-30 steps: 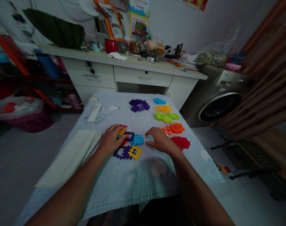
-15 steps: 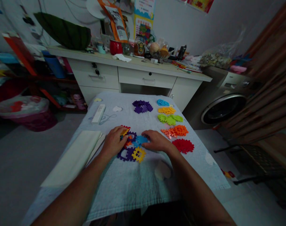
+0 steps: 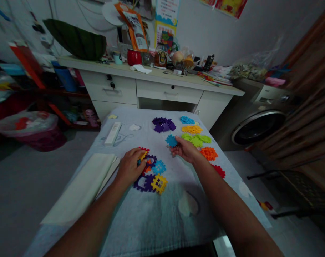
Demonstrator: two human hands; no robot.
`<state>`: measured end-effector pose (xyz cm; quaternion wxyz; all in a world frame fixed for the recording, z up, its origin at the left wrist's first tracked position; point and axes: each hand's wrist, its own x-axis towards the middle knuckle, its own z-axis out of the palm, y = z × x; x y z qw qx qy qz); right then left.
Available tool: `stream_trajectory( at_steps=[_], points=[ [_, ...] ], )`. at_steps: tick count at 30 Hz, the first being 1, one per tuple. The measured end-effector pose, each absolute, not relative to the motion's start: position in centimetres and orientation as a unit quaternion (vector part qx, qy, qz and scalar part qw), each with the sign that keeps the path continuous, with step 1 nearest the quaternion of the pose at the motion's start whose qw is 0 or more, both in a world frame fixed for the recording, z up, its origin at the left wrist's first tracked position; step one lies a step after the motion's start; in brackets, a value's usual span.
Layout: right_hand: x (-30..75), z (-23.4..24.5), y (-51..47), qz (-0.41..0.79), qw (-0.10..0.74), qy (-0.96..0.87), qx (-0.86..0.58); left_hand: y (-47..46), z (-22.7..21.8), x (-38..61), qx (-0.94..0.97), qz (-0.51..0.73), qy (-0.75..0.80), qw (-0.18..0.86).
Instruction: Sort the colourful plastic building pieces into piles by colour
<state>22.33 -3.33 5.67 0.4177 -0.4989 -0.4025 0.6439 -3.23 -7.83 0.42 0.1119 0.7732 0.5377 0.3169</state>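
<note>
My right hand (image 3: 187, 150) is raised a little over the cloth-covered table (image 3: 178, 217). Between its thumb and fingers it pinches a blue interlocking plastic piece (image 3: 171, 140). My left hand (image 3: 130, 165) is closed around the left edge of a joined cluster of toothed pieces in red, yellow, purple and orange (image 3: 151, 161); its fingers hide part of the cluster. Touching the cluster's right side is a blue piece with window-like holes (image 3: 159, 167). Just below lie a purple frame piece (image 3: 143, 182) and a yellow window piece (image 3: 159, 183).
Sorted piles line the table's right side: blue (image 3: 187, 119), yellow (image 3: 191, 129), green (image 3: 198, 140), orange (image 3: 209, 154) and red (image 3: 219, 171). Farther back lies a purple pile (image 3: 163, 125). A white box (image 3: 112, 134) and folded pale sheet (image 3: 80, 189) lie left.
My right hand has moved from the cluster up and to the right, now with a blue piece in its fingers. My left hand stays at the cluster. The view has shifted slightly.
</note>
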Motion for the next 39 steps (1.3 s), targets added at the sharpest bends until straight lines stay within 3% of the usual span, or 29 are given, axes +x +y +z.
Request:
stream_trajectory(
  at_steps=[4, 8, 17, 23, 33, 39],
  points=[
    [24.3, 6.3, 0.2, 0.563, 0.464, -0.448, -0.517, -7.8, 0.2, -3.2, 0.766, 0.312, 0.552, 0.102],
    [27.2, 6.3, 4.6, 0.408, 0.484, -0.505, -0.587, -7.8, 0.2, -3.1, 0.763, 0.316, 0.553, 0.107],
    [31.1, 6.1, 11.7, 0.075, 0.293, -0.597, -0.743, -7.9, 0.1, -3.1, 0.753, 0.319, 0.564, 0.115],
    [31.4, 5.5, 14.4, 0.03, 0.251, -0.599, -0.76, -7.8, -0.1, -3.1, 0.75, 0.331, 0.561, 0.116],
    [31.9, 4.7, 17.8, -0.004, 0.288, -0.563, -0.775, -7.9, -0.1, -3.0, 0.745, 0.328, 0.57, 0.113],
    [32.3, 4.6, 18.4, 0.018, 0.245, -0.575, -0.78, -7.9, -0.2, -3.0, 0.748, 0.324, 0.569, 0.111]
  ],
)
